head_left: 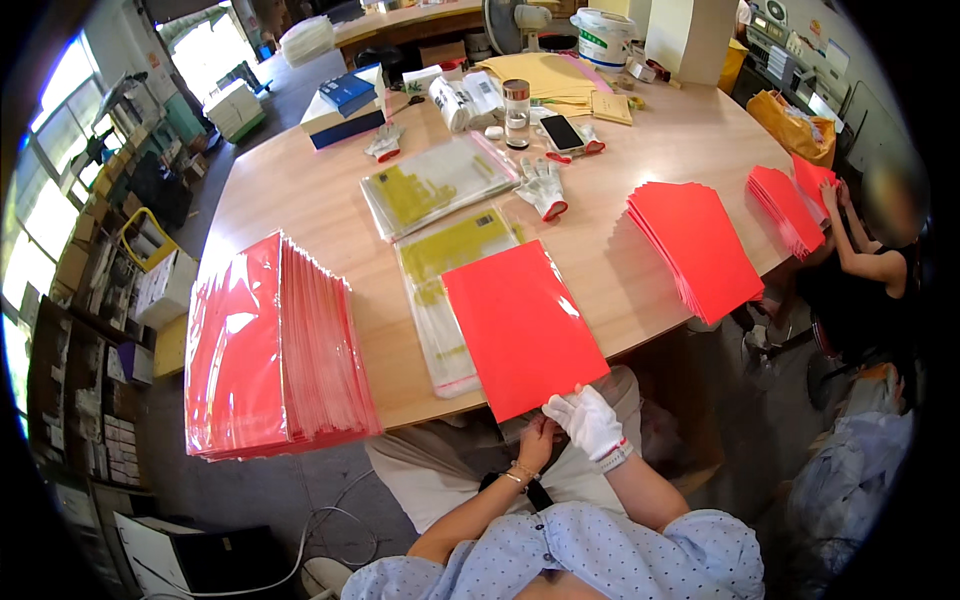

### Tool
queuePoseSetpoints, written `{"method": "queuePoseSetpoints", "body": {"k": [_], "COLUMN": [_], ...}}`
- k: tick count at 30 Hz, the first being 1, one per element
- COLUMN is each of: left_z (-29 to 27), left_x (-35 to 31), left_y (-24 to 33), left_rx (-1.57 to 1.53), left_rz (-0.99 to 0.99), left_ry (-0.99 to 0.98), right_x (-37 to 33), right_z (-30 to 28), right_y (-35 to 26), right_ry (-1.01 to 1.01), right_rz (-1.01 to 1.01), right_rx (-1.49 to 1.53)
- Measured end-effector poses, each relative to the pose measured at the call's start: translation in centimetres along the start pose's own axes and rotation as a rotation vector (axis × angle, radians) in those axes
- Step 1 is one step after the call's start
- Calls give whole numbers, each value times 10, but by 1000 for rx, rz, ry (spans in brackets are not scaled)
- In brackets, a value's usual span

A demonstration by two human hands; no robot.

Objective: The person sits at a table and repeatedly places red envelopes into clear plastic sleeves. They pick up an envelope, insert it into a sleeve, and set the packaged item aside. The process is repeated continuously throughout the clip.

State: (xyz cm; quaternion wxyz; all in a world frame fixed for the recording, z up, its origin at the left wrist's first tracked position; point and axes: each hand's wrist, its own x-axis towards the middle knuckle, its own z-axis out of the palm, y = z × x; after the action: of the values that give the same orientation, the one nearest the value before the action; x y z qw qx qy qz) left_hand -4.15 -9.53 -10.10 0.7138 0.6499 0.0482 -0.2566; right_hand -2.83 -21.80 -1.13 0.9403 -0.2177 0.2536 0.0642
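A flat, glossy red folder (525, 325) lies tilted at the table's near edge, partly over clear plastic sleeves (425, 290). My right hand (590, 420), in a white work glove with a red cuff edge, grips its lower right corner. My bare left hand (537, 445), with a bracelet on the wrist, is closed at the folder's near edge; its fingertips are partly hidden. To the left rises a tall stack of red folders in clear sleeves (240, 350). A fanned pile of red folders (695, 245) rests to the right.
Farther back are another sleeve bundle (440, 185), a loose glove (543, 188), a phone (562, 133), a glass jar (516, 112) and blue boxes (348, 95). At the right, another person (870, 250) handles red folders beside a smaller pile (785, 210). A white cable (310, 530) crosses the floor.
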Motion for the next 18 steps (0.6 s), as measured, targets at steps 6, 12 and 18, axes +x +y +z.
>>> {"method": "queuePoseSetpoints", "body": {"k": [6,12,18], "left_z": [-31,-86,-68], "left_x": [-27,-31,-38], "left_y": [22,18,26], "left_rx": [-242,-344,-528], "left_rz": [97,-35,6], "left_ry": [66,14,257], "right_x": [-20,-24,-5], "right_z": [0,57,50], "right_y": [-22,13,62], "right_ry": [-159,-502,-647], "right_rz": [237,-863,-811], "right_rx": [-471,-1756,-2056]}}
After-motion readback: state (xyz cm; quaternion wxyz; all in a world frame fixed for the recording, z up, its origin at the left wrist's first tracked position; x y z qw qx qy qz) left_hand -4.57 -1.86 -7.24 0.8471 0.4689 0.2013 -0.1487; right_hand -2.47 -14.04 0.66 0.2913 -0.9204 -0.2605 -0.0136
